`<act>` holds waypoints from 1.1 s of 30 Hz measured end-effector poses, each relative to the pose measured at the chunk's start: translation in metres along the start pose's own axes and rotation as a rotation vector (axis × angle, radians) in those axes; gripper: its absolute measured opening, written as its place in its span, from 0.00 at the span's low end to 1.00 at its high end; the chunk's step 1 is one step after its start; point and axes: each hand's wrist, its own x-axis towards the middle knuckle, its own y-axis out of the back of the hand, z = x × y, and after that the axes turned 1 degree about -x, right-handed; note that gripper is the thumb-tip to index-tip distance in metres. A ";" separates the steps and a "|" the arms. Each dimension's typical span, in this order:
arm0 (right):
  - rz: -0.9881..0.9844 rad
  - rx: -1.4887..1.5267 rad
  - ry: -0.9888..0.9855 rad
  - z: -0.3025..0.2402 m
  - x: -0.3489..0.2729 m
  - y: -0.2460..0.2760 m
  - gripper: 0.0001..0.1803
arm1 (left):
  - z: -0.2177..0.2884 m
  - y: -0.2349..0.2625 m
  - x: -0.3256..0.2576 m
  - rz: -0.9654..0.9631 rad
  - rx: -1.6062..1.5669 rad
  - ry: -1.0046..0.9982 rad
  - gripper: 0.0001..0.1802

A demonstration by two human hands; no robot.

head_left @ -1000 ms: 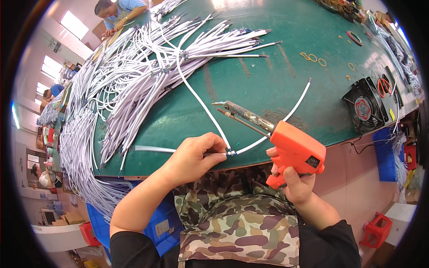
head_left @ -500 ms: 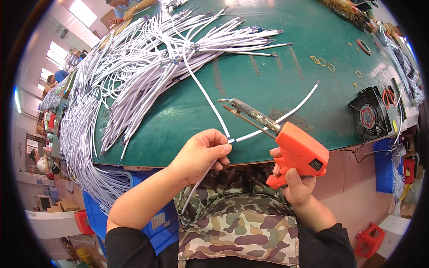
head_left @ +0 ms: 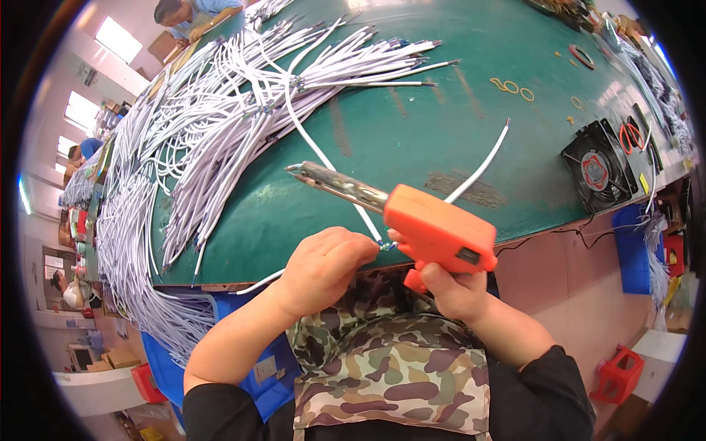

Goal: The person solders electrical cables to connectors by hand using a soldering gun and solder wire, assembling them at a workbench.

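My left hand [head_left: 327,264] is closed in a pinch on a white cable [head_left: 362,213] at the table's near edge. By its fingertips is a small joint [head_left: 384,246] with blue and green wire ends. One cable piece [head_left: 257,283] sticks out left of the hand, and another [head_left: 482,173] runs off to the upper right behind the tool. My right hand [head_left: 456,290] grips an orange soldering gun [head_left: 441,226], its metal barrel pointing left over the table. A right fingertip is close beside the joint; whether it touches the wires is hidden.
A large bundle of white cables [head_left: 220,154] covers the left of the green table [head_left: 412,140] and hangs over its edge. A black fan [head_left: 599,165] and yellow rubber bands [head_left: 506,86] lie right. A blue bin [head_left: 629,253] stands beyond. A co-worker [head_left: 195,18] bends over the far end.
The soldering gun has moved left and slightly down, bringing my right fingers to the joint. My left hand has turned palm-down, and its hanging cable piece now points left.
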 end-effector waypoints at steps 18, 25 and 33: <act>0.062 0.105 -0.016 0.006 0.014 -0.014 0.25 | 0.014 -0.012 0.001 0.477 -1.609 0.575 0.08; 0.008 0.094 -0.059 0.011 0.005 -0.005 0.26 | 0.027 0.010 -0.003 0.227 -0.956 0.898 0.04; 0.038 0.090 -0.036 -0.009 -0.009 0.009 0.23 | 0.012 0.007 -0.015 -0.082 0.026 0.360 0.09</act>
